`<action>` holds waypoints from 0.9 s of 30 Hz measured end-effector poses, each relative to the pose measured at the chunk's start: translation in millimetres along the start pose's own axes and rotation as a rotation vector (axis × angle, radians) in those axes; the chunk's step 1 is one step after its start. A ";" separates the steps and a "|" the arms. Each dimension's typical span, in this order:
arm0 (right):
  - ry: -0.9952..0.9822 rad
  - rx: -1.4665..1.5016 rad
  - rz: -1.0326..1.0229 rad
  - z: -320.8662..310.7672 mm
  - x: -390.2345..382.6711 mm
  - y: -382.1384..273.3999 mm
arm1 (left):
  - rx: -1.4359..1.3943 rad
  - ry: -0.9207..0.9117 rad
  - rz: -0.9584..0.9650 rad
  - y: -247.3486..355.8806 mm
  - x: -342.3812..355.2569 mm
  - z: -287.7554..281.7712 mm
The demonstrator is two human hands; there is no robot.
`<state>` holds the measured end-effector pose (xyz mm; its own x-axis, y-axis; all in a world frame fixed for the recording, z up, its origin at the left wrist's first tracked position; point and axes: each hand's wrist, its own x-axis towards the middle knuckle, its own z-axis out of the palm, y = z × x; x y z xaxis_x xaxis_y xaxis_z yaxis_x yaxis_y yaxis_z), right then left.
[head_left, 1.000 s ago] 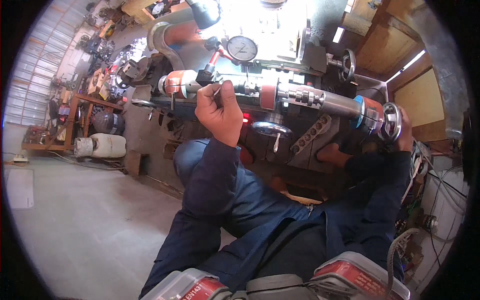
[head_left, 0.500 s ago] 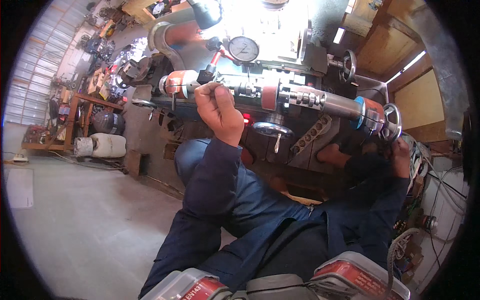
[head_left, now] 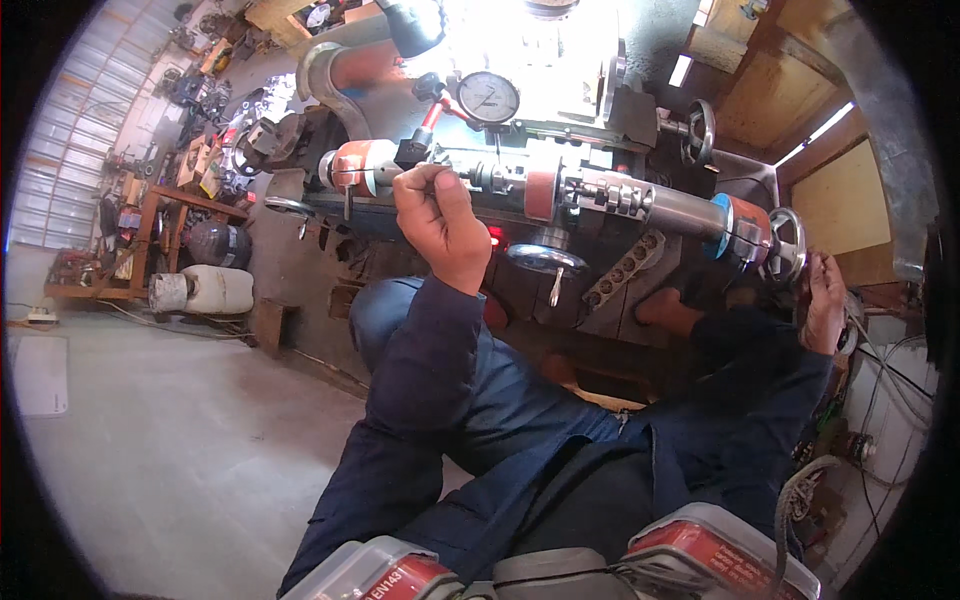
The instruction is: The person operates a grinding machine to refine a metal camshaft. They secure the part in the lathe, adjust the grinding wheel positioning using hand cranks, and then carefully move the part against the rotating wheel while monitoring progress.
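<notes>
My left hand (head_left: 442,228) is closed, thumb against curled fingers, at the left part of a long metal spindle assembly (head_left: 685,212). Whatever lies between those fingertips is hidden. Just left of it sits an orange collar (head_left: 358,163). A round dial gauge (head_left: 488,98) on a red-and-black holder (head_left: 428,125) stands above the spindle. At the far right end, the fingers of my right hand (head_left: 822,310) are bent at the rim of a metal handwheel (head_left: 799,240); its palm is partly turned up. An orange block (head_left: 541,194) surrounds the middle of the spindle.
A chrome handwheel (head_left: 545,258) with a crank handle juts toward me below the spindle. Right of it lies a strip with round holes (head_left: 622,270). A smaller wheel (head_left: 288,205) sits at the left, a gas cylinder (head_left: 215,290) on the floor. A bright lamp (head_left: 415,30) hangs behind.
My right hand has moved up and outward around the handwheel's right side, its fingers now showing more. My left hand stays at nearly the same spot, shifted very slightly right.
</notes>
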<state>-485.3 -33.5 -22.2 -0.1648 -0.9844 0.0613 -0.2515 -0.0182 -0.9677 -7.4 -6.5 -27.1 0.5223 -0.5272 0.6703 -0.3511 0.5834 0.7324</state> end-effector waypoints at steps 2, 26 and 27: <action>0.041 0.014 -0.022 8.1 12.2 0.0 | 0.000 0.001 0.005 -0.7 0.0 -0.6; -0.110 -0.239 0.169 6.6 11.2 64.7 | 0.021 0.008 0.006 -0.5 1.4 -2.1; -0.127 -0.219 0.203 2.4 7.3 61.8 | -0.020 0.005 -0.016 0.6 1.4 -1.7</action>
<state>-499.7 -42.2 -82.1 -0.1162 -0.9782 -0.1719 -0.4268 0.2054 -0.8807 -5.5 -5.9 -25.9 0.5316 -0.5337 0.6577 -0.3272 0.5869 0.7407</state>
